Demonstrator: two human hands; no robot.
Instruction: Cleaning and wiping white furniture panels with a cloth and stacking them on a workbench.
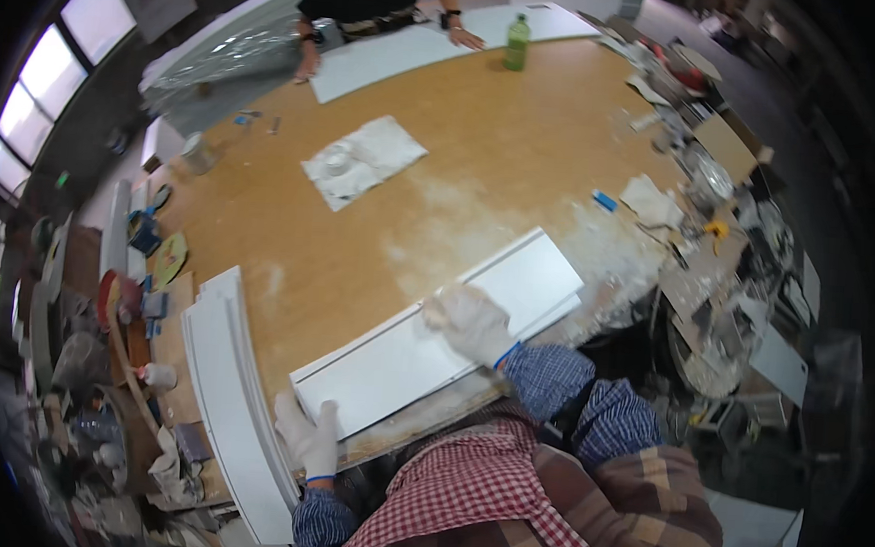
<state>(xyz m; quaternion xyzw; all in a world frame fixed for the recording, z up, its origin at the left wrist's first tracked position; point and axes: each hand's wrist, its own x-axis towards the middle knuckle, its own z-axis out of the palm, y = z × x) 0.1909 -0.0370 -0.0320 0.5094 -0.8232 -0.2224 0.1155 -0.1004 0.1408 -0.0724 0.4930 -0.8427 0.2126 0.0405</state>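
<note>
White panel: looks partway worked, remainder unclear. Left hand at its left end, grip apart; right hand atop it, grip too blurred to judge.

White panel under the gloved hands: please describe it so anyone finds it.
On the brown table, along its near edge, the white panel slants up to the right. The left hand is at its lower end, the right hand at its middle. Unlike the far panel or white stack, it lies under white gloves.
</note>
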